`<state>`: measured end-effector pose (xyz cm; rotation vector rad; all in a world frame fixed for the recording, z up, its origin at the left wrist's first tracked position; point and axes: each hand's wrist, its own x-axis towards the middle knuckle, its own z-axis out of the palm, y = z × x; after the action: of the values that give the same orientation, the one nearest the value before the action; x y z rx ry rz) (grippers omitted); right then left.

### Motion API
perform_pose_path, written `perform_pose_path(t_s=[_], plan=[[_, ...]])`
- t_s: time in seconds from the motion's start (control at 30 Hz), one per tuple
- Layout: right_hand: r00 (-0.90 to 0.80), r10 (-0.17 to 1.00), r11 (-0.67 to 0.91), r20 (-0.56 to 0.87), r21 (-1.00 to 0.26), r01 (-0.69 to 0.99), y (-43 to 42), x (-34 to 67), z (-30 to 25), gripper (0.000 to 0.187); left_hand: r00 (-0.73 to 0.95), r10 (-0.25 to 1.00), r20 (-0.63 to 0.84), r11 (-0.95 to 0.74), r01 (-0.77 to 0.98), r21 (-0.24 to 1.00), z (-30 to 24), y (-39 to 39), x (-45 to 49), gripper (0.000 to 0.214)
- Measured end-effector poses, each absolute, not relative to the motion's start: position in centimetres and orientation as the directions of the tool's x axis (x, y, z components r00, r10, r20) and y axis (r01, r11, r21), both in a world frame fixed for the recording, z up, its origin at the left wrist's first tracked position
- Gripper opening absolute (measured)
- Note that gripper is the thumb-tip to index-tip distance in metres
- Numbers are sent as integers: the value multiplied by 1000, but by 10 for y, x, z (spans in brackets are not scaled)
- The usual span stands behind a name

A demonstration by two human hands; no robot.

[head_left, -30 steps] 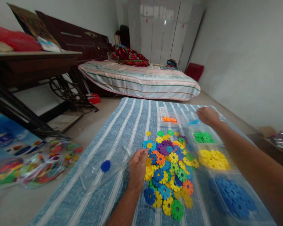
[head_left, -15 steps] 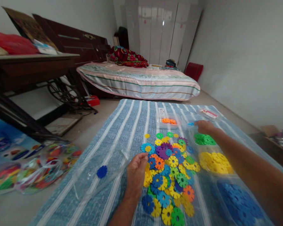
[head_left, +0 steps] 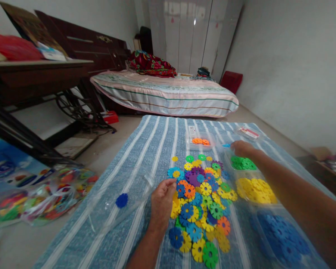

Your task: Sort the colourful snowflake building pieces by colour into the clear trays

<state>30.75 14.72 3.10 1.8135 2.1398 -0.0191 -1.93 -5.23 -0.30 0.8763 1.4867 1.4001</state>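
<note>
A loose pile of toothed plastic discs [head_left: 205, 188] in several colours lies spread over the striped cloth. At its left edge rests my left hand [head_left: 162, 198], thumb and fingers pinched together; whatever is between them is hidden. My right hand [head_left: 243, 149] reaches out to the far right, over a clear box [head_left: 218, 145] with a few light blue discs [head_left: 226, 145]. Its fingers are curled closed, and I cannot make out anything in them. Right under that forearm stand boxes of green discs [head_left: 243, 163], yellow discs [head_left: 256, 190] and dark blue discs [head_left: 285, 235].
Left of the box with light blue discs stands a clear box with orange discs [head_left: 201, 142]. A clear plastic bag [head_left: 109, 213] with one dark blue disc [head_left: 121, 200] lies on the left. Bags of colourful pieces [head_left: 49, 205] sit on the floor. A bed [head_left: 165, 97] stands beyond.
The view has tipped slightly, so the scene sits a little higher. Both hands stay almost where they were, closed over the same spots.
</note>
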Motion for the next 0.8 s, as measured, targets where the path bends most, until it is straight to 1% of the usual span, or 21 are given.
perform_pose_path(t_s=[0.1,0.2,0.33,0.4,0.5,0.57,0.63,0.7,0.8], plan=[[-87,956,155,-280,229,961,142,304,35,34,-361,924,-125,112,-55,992,-3,-52,-19,28],[-75,965,138,-251,245,960,133,296,46,34,-357,927,-116,104,-50,993,-4,-52,-19,28],[-103,976,149,-190,244,958,112,275,72,32,-351,929,-116,98,-71,993,-6,-52,-18,30],[-150,972,189,-182,218,958,92,257,85,37,-352,930,-110,91,-72,993,-6,-52,-18,29],[-260,945,291,-198,152,944,46,225,98,40,-352,931,-96,79,-62,995,-6,-51,-17,27],[-348,914,373,-209,94,923,7,205,100,35,-351,933,-78,63,-53,997,-8,-51,-17,26],[-451,873,458,-186,-5,889,-31,188,95,28,-345,936,-69,54,-54,997,-11,-49,-17,27],[-478,860,471,-180,-81,878,-63,178,85,21,-340,938,-69,52,-58,997,-15,-48,-17,27],[-440,884,412,-156,-183,893,-90,172,64,19,-338,939,-63,43,-67,997,-18,-47,-17,27]])
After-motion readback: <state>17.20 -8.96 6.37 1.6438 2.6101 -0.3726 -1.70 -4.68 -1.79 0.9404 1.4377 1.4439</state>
